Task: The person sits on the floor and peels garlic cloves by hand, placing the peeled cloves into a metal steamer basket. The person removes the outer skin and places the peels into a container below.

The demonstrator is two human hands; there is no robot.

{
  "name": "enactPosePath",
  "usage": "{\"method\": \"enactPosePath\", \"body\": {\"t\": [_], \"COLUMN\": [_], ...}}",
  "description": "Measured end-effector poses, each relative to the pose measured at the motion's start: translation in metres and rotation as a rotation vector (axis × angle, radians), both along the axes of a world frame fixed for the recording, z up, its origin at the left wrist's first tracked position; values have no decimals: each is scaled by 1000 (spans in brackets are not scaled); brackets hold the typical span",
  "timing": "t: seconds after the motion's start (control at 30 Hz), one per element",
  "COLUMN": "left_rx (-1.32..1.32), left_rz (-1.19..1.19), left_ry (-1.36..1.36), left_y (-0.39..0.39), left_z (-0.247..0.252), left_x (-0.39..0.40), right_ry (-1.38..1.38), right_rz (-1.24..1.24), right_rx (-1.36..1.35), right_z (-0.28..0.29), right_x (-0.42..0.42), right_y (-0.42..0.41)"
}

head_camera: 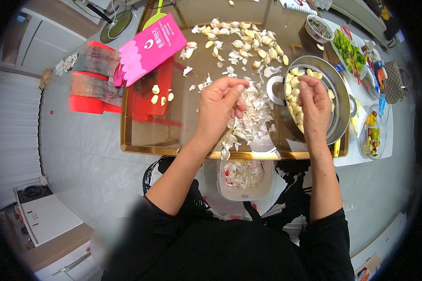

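My left hand [221,102] hovers over a pile of papery garlic skins [255,105], its thumb and forefinger bent close together; whether something is between them I cannot tell. Over the right part of a round steel pan [341,131] is my right hand [314,98], fingers curled, its grip hidden. Peeled garlic cloves [295,92] lie in the pan, mostly on its left side. Unpeeled garlic cloves [248,39] are scattered across the far middle of the glass table [191,135]. Several pale cloves [155,89] lie apart at the left.
A bin of skins [244,179] stands below the table's near edge. A pink bag [153,49] lies at the far left, near a red chair [91,103]. On the right are a bowl [320,28], green peppers [348,49], a fruit container [374,137] and a yellow handle [337,148].
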State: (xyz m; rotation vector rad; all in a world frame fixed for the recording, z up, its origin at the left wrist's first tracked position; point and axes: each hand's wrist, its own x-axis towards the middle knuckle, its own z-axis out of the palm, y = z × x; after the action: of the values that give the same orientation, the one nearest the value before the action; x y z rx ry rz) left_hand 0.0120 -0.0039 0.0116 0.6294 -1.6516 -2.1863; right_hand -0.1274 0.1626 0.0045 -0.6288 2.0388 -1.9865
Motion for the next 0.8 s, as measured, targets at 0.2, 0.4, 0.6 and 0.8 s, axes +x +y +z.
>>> {"method": "enactPosePath", "body": {"t": [0.2,0.4,0.6,0.8], "left_rx": [-408,-929,-1394,-1493], "left_rz": [250,539,497,360], "left_ry": [-125,-255,-427,-596], "left_y": [-32,-88,-134,-150], "left_z": [-15,-45,-72,-89], "left_x": [0,-20,-47,-61], "right_ry": [8,23,20,36], "right_rz": [-50,41,72,36], "right_rx": [36,19,32,41], "right_z": [1,5,19,25], "right_x": [-3,6,8,0], "right_y": [20,25,32,44]}}
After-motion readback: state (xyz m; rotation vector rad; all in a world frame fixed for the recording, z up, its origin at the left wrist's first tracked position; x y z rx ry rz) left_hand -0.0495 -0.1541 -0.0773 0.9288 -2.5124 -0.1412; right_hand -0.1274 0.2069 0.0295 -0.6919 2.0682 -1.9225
